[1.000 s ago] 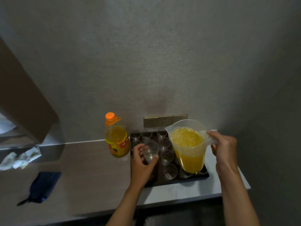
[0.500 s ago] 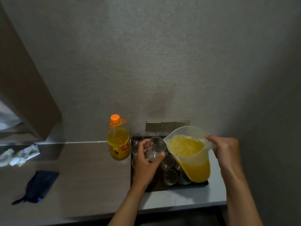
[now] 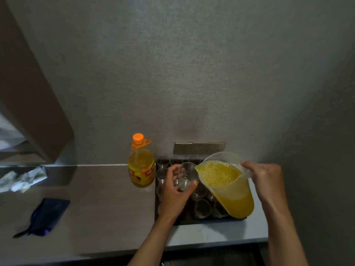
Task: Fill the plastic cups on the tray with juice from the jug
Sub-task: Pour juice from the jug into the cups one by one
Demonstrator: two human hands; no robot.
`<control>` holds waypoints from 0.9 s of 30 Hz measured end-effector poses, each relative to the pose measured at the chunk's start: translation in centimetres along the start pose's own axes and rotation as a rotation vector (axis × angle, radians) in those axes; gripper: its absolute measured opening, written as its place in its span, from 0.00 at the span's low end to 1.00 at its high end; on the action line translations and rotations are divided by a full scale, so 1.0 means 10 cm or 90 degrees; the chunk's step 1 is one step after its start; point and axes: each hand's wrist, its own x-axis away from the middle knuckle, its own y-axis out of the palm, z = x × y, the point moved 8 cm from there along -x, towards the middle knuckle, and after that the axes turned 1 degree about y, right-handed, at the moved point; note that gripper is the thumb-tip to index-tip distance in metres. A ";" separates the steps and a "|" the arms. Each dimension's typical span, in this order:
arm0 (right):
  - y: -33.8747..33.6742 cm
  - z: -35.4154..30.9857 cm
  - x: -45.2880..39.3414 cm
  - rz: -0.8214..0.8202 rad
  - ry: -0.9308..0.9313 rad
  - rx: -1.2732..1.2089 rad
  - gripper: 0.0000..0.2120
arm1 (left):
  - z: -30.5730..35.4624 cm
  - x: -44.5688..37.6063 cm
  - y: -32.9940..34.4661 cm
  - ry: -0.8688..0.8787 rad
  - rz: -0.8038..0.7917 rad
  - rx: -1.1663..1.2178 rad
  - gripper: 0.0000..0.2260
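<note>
Juice jug is gripped by the handle in the right hand and tilted, its spout touching the rim of a clear cup which the left hand grips above the tray, so any spill probably lands there.

1. One jug of juice.
2. One juice bottle.
3. One dark tray.
4. Clear plastic cups: several, exact number hidden.
5. One blue pouch, near left.
6. Two hands.
</note>
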 end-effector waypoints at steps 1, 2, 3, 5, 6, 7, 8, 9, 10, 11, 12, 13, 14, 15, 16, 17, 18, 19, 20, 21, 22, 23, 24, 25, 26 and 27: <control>0.00 -0.01 0.00 -0.003 -0.002 0.010 0.24 | -0.01 0.00 0.01 -0.001 -0.007 -0.004 0.28; 0.01 -0.02 0.00 -0.005 -0.001 0.022 0.25 | -0.02 0.01 0.01 -0.001 -0.012 -0.008 0.29; 0.01 -0.03 0.01 -0.004 -0.003 0.033 0.26 | -0.03 0.01 0.02 -0.002 -0.017 -0.014 0.29; 0.01 -0.05 0.01 0.003 -0.012 0.049 0.27 | -0.04 0.02 0.02 0.000 -0.022 -0.029 0.29; 0.02 -0.06 0.02 0.005 -0.017 0.053 0.28 | -0.05 0.02 0.03 0.004 -0.025 -0.033 0.29; 0.02 -0.06 0.01 0.004 -0.023 0.057 0.28 | -0.05 0.03 0.04 0.006 -0.027 -0.034 0.28; 0.02 -0.06 0.02 0.000 -0.026 0.058 0.29 | -0.06 0.03 0.04 0.006 -0.028 -0.034 0.28; 0.03 -0.06 0.02 -0.004 -0.027 0.058 0.28 | -0.06 0.03 0.04 0.004 -0.030 -0.033 0.28; 0.03 -0.06 0.02 -0.006 -0.026 0.056 0.26 | -0.06 0.04 0.05 0.001 -0.032 -0.034 0.29; 0.02 -0.06 0.03 -0.007 -0.025 0.055 0.24 | -0.07 0.04 0.05 -0.002 -0.033 -0.035 0.29; 0.02 -0.06 0.03 -0.008 -0.023 0.056 0.23 | -0.08 0.04 0.05 -0.004 -0.033 -0.036 0.29; 0.03 -0.07 0.03 -0.008 -0.021 0.055 0.23 | -0.08 0.04 0.05 -0.005 -0.032 -0.034 0.29; 0.03 -0.07 0.04 -0.007 -0.018 0.056 0.24 | -0.10 0.03 0.04 -0.008 -0.030 -0.033 0.29; 0.04 -0.08 0.04 -0.006 -0.015 0.056 0.26 | -0.11 0.03 0.03 -0.014 -0.027 -0.032 0.28; 0.04 -0.09 0.05 -0.005 -0.012 0.056 0.26 | -0.12 0.03 0.03 -0.020 -0.024 -0.032 0.28; 0.04 -0.09 0.05 -0.005 -0.010 0.056 0.27 | -0.13 0.03 0.02 -0.024 -0.023 -0.034 0.29; 0.04 -0.10 0.05 -0.007 -0.008 0.055 0.26 | -0.15 0.03 0.02 -0.027 -0.021 -0.037 0.29; 0.03 -0.09 0.05 -0.007 -0.007 0.057 0.26 | -0.16 0.03 0.01 -0.030 -0.021 -0.039 0.29; 0.03 -0.09 0.05 -0.007 -0.005 0.060 0.26 | -0.17 0.03 0.01 -0.034 -0.020 -0.041 0.29; 0.03 -0.08 0.05 -0.008 -0.001 0.064 0.26 | -0.18 0.03 0.01 -0.037 -0.019 -0.040 0.29; 0.03 -0.07 0.04 -0.010 0.000 0.066 0.27 | -0.20 0.03 0.00 -0.039 -0.017 -0.042 0.29; 0.04 -0.07 0.04 -0.013 -0.001 0.068 0.27 | -0.21 0.03 0.00 -0.040 -0.015 -0.044 0.29; 0.04 -0.07 0.04 -0.017 -0.006 0.069 0.27 | -0.21 0.03 -0.01 -0.041 -0.014 -0.048 0.29; 0.05 -0.07 0.03 -0.019 -0.010 0.072 0.27 | -0.22 0.03 -0.01 -0.041 -0.013 -0.049 0.29; 0.05 -0.06 0.03 -0.019 -0.012 0.073 0.26 | -0.23 0.04 -0.01 -0.040 -0.012 -0.049 0.29; 0.05 -0.06 0.02 -0.018 -0.012 0.073 0.25 | -0.24 0.04 -0.01 -0.041 -0.011 -0.050 0.28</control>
